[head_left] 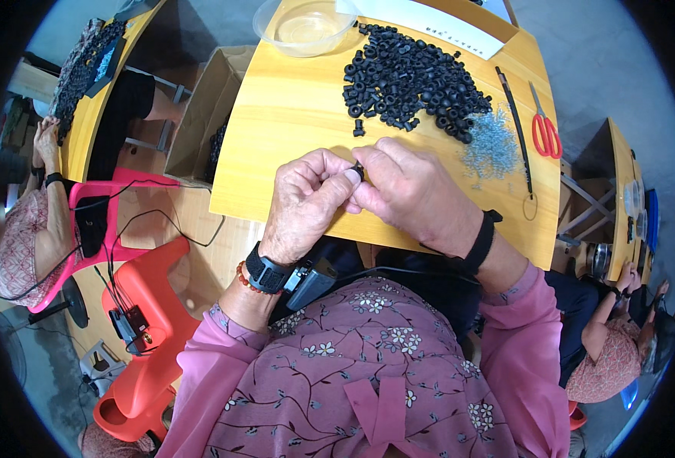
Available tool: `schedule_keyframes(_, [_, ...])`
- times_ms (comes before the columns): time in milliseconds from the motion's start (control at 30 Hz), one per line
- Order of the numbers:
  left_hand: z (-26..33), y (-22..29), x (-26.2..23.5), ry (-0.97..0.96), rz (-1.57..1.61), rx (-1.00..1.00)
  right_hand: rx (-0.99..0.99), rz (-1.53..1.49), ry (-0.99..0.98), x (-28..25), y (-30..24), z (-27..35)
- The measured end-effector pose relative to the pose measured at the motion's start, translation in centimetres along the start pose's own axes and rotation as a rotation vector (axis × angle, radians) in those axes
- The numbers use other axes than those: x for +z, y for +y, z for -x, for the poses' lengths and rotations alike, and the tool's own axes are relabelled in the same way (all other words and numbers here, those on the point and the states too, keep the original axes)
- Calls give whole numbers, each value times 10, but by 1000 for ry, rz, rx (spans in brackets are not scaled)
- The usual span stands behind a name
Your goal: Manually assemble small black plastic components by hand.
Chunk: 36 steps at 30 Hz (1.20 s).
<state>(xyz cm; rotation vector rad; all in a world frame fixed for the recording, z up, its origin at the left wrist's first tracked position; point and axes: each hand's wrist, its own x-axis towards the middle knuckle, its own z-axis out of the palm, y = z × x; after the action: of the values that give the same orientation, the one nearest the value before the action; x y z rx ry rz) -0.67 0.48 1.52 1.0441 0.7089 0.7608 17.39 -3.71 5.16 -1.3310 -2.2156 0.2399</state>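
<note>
Close to the table's near edge, my left hand (305, 200) pinches a small black rubber piece (359, 172) between thumb and fingers. My right hand (417, 192) meets it there, its fingers closed against the piece. Whatever the right fingertips hold is hidden. Just beyond my hands lies a heap of black rubber pieces (410, 76), short and spool-shaped with flared ends. A scatter of small thin silvery pieces (494, 149) touches the heap's right side.
A clear plastic bowl (303, 29) stands far left on the yellow wooden table (276, 126). On the right lie a thin black rod (514, 122) and red-handled scissors (546, 133). Left of the table are a cardboard box (200, 122) and a red chair (158, 305). Other people sit at both sides.
</note>
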Motion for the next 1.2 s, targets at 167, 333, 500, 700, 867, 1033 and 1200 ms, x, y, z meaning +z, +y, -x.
schedule_keyframes(167, [0, -4, 1, 14, 2, 46, -13, 71, -32, 6, -1, 1])
schedule_keyframes(333, [2, -4, 4, 72, -31, 45, -68, 110, -99, 5, 2, -1])
schedule_keyframes(500, [3, -5, 7, 106, -43, 66, -53, 146, -123, 7, -3, -1])
schedule_keyframes(700, [2, -9, 2, 92, -81, 107, -22, 140, -77, 12, -4, 2])
schedule_keyframes(867, [-3, -8, -2, 12, 99, 67, -7, -72, 36, 15, 6, 1])
schedule_keyframes(1033, [-1, -7, -4, 7, 179, 64, 8, -33, -3, 12, 1, -2])
schedule_keyframes(1200, [3, -5, 0, 27, -3, 92, 12, 121, -49, 4, -13, -2])
